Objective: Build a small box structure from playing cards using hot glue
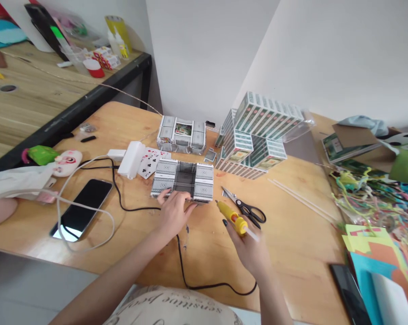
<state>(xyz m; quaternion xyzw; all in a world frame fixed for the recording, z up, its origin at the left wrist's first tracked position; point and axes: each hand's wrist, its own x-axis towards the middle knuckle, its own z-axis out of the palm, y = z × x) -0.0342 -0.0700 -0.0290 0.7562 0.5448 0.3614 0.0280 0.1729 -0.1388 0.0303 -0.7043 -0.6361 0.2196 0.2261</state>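
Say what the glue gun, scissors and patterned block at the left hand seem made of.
Glue gun: probably plastic; smooth, even yellow casing.
Scissors: likely metal blades, silvery grey; rounded black handles probably plastic.
Patterned block: apparently cardstock, printed like playing-card backs; gloss unclear.

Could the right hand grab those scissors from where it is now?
Probably yes: the scissors lie just beyond the right hand, with nothing apparently on top. But that hand holds the yellow glue gun, which would likely need putting down first.
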